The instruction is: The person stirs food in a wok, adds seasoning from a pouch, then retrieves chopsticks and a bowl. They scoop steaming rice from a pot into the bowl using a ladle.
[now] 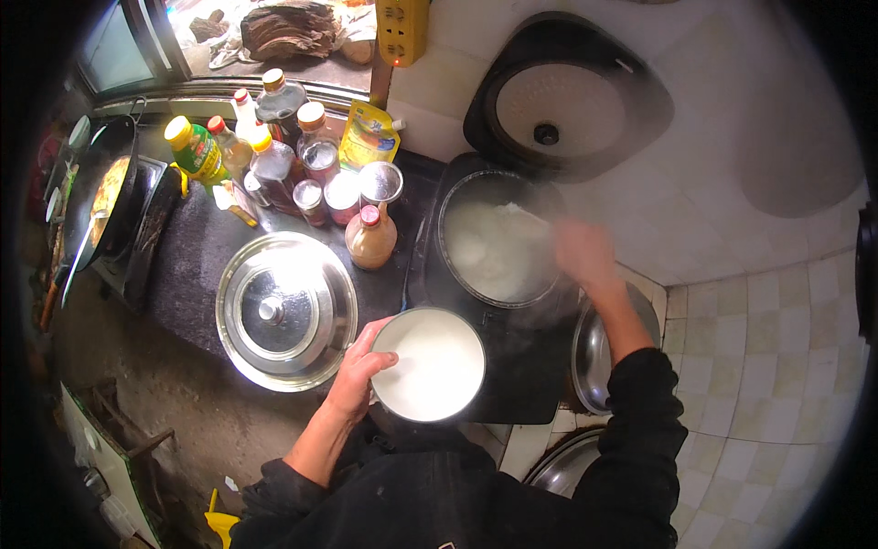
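Note:
My left hand [360, 374] holds a white bowl [431, 365] by its left rim, the thumb lying over the edge; the bowl looks white inside, and whether it holds anything cannot be told. A round pot [480, 257] with pale, steaming contents stands on the dark stove, just beyond the bowl. At the pot's right rim is my right hand [585, 252], blurred, its fingers closed around a pale utensil [525, 216] that reaches over the pot. Steam hides the utensil's exact form. Left of the bowl lies a round metal lid [272, 311] with a knob.
Sauce bottles [274, 168], jars and a yellow pouch [369, 135] crowd the counter below the window. A wok [110, 192] with food and a metal utensil stands far left. An extractor hood [562, 103] is beyond the pot. Metal basins [591, 350] sit at the right. A yellow power strip [402, 31] hangs above.

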A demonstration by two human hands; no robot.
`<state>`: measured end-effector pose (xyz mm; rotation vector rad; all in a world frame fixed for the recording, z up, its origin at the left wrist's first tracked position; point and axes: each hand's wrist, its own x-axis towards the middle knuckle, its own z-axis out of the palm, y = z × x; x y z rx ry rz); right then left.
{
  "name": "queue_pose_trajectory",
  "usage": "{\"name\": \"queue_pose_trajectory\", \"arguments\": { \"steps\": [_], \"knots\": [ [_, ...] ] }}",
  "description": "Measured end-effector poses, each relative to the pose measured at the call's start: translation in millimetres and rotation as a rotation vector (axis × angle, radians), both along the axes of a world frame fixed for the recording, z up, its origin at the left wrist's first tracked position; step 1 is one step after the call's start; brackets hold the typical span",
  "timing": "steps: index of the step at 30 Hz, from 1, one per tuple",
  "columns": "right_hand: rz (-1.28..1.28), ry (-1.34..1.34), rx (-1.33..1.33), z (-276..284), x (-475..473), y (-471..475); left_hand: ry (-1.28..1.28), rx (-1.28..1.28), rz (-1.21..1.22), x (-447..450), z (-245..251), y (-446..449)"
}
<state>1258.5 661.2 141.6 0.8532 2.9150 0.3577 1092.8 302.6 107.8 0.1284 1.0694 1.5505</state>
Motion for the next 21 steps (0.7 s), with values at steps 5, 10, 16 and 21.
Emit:
{"name": "queue_pose_trajectory", "arguments": {
  "steps": [5, 10, 16, 21],
  "knots": [
    [0.128, -0.133, -0.03, -15, -28, 28, -0.106, 0.058, -0.192, 5, -24, 15],
    [0.376, -0.219, 0.023, -16, -38, 38, -0.013, 0.064, -0.264, 17, -45, 30],
    [0.38, -0.28, -0.071, -9, -44, 55, -0.031, 0.018, -0.286, 20, -38, 34],
    [0.344, -0.288, -0.126, -13, -41, 56, -0.108, 0.037, -0.268, 21, -28, 37]
  ]
}}
